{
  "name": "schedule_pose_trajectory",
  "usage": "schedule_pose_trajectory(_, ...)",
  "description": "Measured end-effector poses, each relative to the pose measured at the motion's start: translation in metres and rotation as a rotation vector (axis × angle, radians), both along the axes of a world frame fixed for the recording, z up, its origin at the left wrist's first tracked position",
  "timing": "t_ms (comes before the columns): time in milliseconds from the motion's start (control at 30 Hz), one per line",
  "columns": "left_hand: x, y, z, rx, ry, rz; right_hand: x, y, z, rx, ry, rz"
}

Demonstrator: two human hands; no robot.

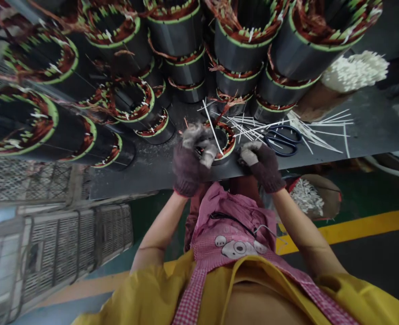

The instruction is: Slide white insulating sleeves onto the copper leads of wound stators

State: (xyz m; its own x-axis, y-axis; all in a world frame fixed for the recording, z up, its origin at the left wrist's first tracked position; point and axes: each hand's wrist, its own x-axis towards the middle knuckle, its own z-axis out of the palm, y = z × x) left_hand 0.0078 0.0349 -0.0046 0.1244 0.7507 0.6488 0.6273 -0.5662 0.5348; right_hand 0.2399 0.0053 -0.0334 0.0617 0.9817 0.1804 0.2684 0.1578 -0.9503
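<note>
A short stator [231, 143] with copper windings and a pale green rim stands near the table's front edge. My left hand [192, 158], in a dark glove with grey fingertips, is curled at its left side; a white strip [213, 128] slants up beside those fingers across the stator. Whether the fingers grip the strip or the winding is not clear. To the right of the stator, my right hand [262, 164] rests low over the table with its gloved fingers bent together. Anything inside them is hidden. Dark-handled scissors [283, 139] lie just beyond it.
Stacked stators [175, 40] rise along the back and left of the dark table [145, 174]. Loose white strips [327, 131] spread at the right, below a bundle of white strips [358, 70]. A container of white scraps [307, 196] sits below the table edge; wire-mesh crates [64, 243] stand left.
</note>
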Motion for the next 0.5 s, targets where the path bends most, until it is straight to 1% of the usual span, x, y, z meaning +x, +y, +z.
schedule_pose_trajectory(100,-0.033,-0.002,0.019,0.234,0.330,-0.268,-0.009,-0.003,0.004,0.058,0.006,-0.035)
schedule_pose_trajectory(133,-0.039,-0.001,0.023,0.273,0.417,-0.316,-0.010,-0.002,0.005,0.070,0.017,-0.033)
schedule_pose_trajectory(167,-0.043,0.001,0.024,0.290,0.469,-0.325,-0.010,-0.001,0.005,0.075,0.031,-0.033)
schedule_pose_trajectory(200,-0.044,0.003,0.024,0.285,0.501,-0.304,-0.006,0.002,0.005,0.079,0.045,-0.048)
schedule_pose_trajectory(233,-0.043,0.004,0.021,0.287,0.518,-0.284,0.002,0.007,0.005,0.089,0.057,-0.093)
schedule_pose_trajectory(267,-0.040,0.005,0.018,0.303,0.522,-0.262,0.014,0.013,0.004,0.113,0.063,-0.170)
schedule_pose_trajectory(300,-0.036,0.005,0.014,0.324,0.527,-0.239,0.029,0.021,0.004,0.152,0.064,-0.283)
schedule_pose_trajectory(400,-0.021,0.000,0.005,0.394,0.561,-0.118,0.088,0.048,0.007,0.299,0.055,-0.715)
schedule_pose_trajectory(433,-0.017,-0.002,0.004,0.412,0.581,-0.077,0.107,0.059,0.010,0.335,0.044,-0.847)
schedule_pose_trajectory(467,-0.013,-0.004,0.005,0.426,0.605,-0.050,0.124,0.069,0.013,0.359,0.024,-0.950)
schedule_pose_trajectory(500,-0.011,-0.004,0.007,0.429,0.635,-0.046,0.138,0.080,0.016,0.374,-0.006,-1.012)
